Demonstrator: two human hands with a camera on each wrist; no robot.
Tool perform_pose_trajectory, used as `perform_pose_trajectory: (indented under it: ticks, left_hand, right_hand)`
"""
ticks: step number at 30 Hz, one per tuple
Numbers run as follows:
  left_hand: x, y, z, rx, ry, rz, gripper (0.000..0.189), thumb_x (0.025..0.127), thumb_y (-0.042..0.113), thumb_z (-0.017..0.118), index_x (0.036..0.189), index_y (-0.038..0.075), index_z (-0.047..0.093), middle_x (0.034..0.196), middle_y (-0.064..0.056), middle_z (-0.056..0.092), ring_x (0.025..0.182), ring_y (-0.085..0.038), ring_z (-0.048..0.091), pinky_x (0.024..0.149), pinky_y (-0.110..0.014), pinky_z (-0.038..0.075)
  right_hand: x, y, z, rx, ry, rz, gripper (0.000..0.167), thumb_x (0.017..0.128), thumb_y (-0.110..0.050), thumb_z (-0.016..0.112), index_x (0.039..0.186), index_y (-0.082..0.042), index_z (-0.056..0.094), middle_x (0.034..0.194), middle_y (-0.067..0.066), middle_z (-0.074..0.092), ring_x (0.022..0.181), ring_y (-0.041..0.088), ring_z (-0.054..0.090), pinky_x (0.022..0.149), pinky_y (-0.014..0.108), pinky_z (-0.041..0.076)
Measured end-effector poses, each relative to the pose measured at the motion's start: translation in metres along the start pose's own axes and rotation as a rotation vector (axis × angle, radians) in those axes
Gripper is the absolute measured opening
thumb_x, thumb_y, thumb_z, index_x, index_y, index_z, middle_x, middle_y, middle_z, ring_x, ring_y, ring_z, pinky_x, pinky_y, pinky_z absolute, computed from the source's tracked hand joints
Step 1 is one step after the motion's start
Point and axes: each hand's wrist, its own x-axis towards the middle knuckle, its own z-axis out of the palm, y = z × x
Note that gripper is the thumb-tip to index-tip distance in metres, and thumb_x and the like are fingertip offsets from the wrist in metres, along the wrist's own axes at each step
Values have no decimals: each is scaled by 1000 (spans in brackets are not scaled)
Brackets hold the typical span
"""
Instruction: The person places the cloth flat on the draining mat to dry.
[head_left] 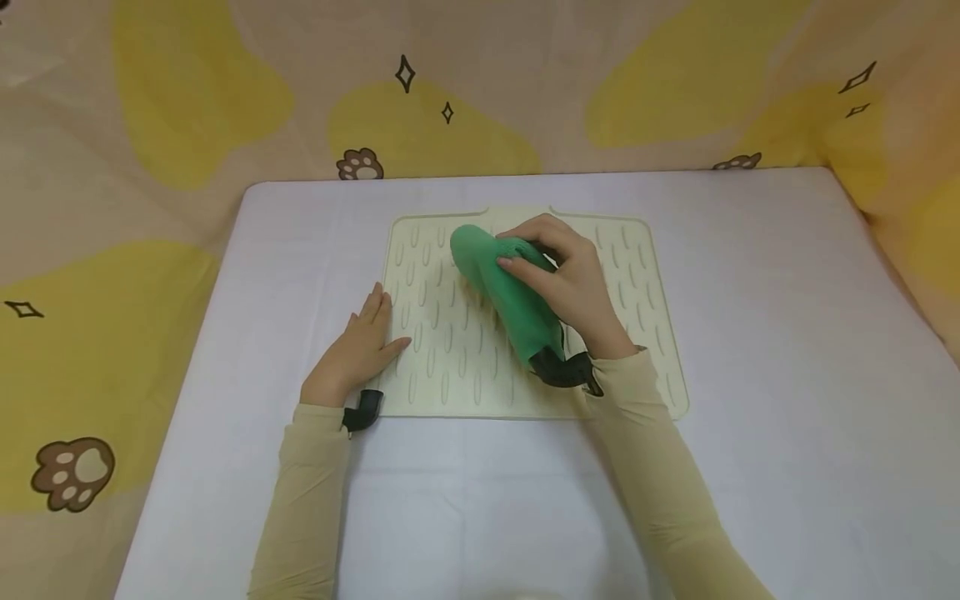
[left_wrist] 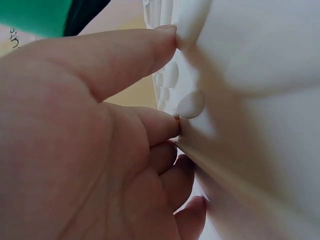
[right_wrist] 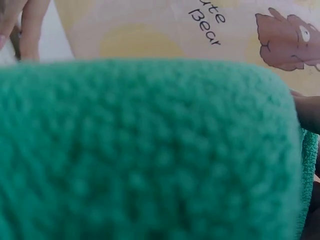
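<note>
A folded green cloth point(head_left: 513, 304) with a fuzzy, towel-like weave is pinched between the thumb and fingers of my right hand point(head_left: 573, 275), over the mat's middle. In the right wrist view the cloth point(right_wrist: 150, 150) fills most of the picture and hides most of that hand. Beneath is a pale cream mat point(head_left: 442, 367) with raised oval ridges, flat on the table. My left hand point(head_left: 352, 350) rests at the mat's left edge, fingers extended, thumb over the mat. In the left wrist view its fingertips touch the mat's edge, near the rounded ridges point(left_wrist: 191, 104).
The mat lies on a white-covered table point(head_left: 787, 333). A patterned cloth backdrop point(head_left: 525, 83) with yellow patches and paw prints surrounds the table's back and sides. Black wrist mounts point(head_left: 365, 410) sit at both sleeves.
</note>
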Motion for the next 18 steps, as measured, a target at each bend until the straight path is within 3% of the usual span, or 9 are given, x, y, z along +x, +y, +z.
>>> perform_pose_trajectory:
  ticks: [5,11,18]
  left_hand:
    - [-1,0,1,-5,-1,1,75,99,28,49,146,-10,4,154,-19,-12,142,-32,-6,113,-51,3]
    - [0,2,0,2,3,5,75,99,27,49,145,-10,4,154,-20,-11,142,-32,-5,113,-51,4]
    - [-1,2,-1,3,5,-4,75,98,27,50,145,-10,5,154,-20,-11,142,-32,-4,113,-51,4]
  right_hand:
    - [2,-2,1,21,-4,-9,16,84,1,69,100,2,69,97,4,63,92,19,57,84,35,48]
    - [-16,15,-5,-2,-35,106,16,84,1,68,101,2,68,98,7,63,92,15,57,84,32,47]
    - [-42,37,-4,-40,-168,241,16,85,-2,69,100,-2,67,98,6,62,96,16,57,89,35,46]
